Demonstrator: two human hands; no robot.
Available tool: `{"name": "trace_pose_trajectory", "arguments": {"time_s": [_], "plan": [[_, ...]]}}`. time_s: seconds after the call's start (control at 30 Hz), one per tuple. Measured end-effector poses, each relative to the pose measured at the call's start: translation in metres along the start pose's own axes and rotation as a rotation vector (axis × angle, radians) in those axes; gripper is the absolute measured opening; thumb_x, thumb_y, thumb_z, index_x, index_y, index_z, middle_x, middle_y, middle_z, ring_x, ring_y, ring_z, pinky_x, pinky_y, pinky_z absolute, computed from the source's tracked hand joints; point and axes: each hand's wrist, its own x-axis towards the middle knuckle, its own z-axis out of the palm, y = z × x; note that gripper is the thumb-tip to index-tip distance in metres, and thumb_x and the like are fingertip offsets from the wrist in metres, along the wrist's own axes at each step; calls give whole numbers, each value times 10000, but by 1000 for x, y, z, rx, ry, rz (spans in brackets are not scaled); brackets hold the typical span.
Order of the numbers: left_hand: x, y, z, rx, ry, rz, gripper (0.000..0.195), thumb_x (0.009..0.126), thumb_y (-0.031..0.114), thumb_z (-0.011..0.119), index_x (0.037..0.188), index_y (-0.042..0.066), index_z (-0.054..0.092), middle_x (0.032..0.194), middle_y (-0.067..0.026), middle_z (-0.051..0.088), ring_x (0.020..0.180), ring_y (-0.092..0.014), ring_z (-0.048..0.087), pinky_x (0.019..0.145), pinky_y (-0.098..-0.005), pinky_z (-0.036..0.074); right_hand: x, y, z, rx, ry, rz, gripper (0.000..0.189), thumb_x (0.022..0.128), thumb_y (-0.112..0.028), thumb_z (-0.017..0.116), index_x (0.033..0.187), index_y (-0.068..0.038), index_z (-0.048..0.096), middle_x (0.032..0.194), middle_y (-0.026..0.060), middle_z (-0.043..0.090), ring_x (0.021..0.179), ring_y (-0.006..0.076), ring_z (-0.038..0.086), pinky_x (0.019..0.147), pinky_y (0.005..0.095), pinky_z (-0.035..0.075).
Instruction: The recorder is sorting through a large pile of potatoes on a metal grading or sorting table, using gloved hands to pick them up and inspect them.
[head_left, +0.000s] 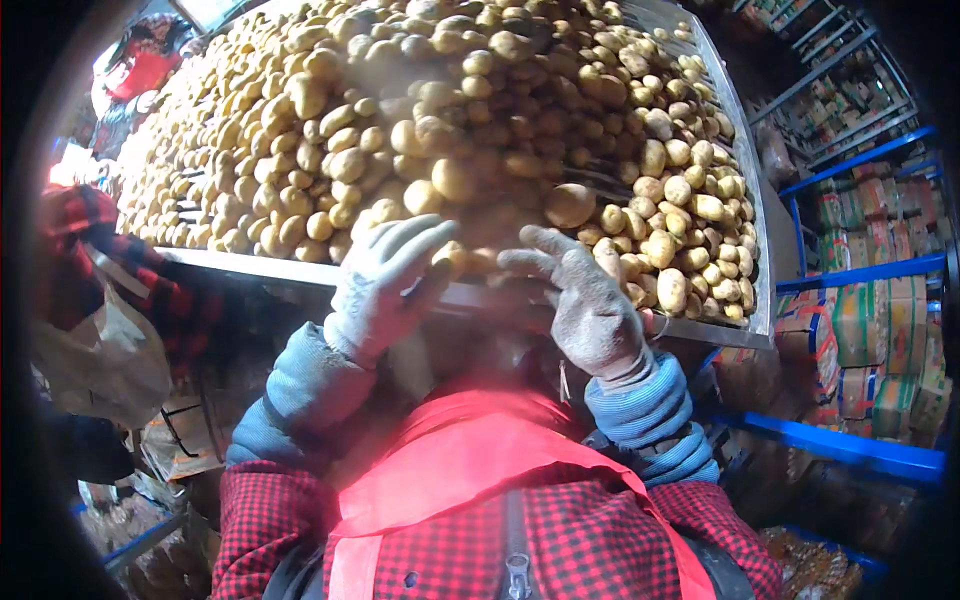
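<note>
A heap of potatoes (349, 165) covers the metal sorting table (247, 262) in front of me. My left hand (390, 281), in a dusty pale work glove, is at the table's near edge with its fingers angled inward. Just beyond its fingertips is a potato (450, 257); whether they touch is unclear. My right hand (592, 307), gloved the same way, is over the near edge further right, fingers spread and nothing in its grasp. Ahead of its fingertips sits a larger, browner potato (570, 205). Blur and shade obscure the space between both hands.
A raised metal rim (739, 150) bounds the table on the right. Past it, blue-framed racks (862, 274) hold stacked cardboard boxes (859, 322). To the left stands a person in a checked sleeve (161, 277), near a pale bag (112, 360). Another person (142, 67) is at the far left.
</note>
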Motion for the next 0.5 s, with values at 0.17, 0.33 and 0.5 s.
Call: {"name": "trace_pose_trajectory", "arguments": {"time_s": [0.17,0.33,0.5], "plan": [[61,24,48,69,-308,-35,722,865,245,828,1531,115,581,1298,-161,683,1130,-376,697,923,-465,578,6,-48,-62,50,60,-162,627,1125,-476,508,1608,-79,458,1448,136,634,1254,282,659,1101,433,534],[109,26,109,73,-412,-84,798,880,332,811,1589,148,493,1170,-196,641,909,-411,713,746,-513,595,16,-91,-121,106,220,-281,627,1144,-495,460,1604,-69,474,1478,163,626,1304,324,653,1065,463,559],[149,44,169,244,-521,-117,723,911,381,779,1553,187,510,1202,-196,617,864,-402,733,707,-516,608,23,-89,-155,336,345,-234,638,1132,-532,488,1609,-110,498,1521,175,607,1338,385,635,1071,487,570]]}}
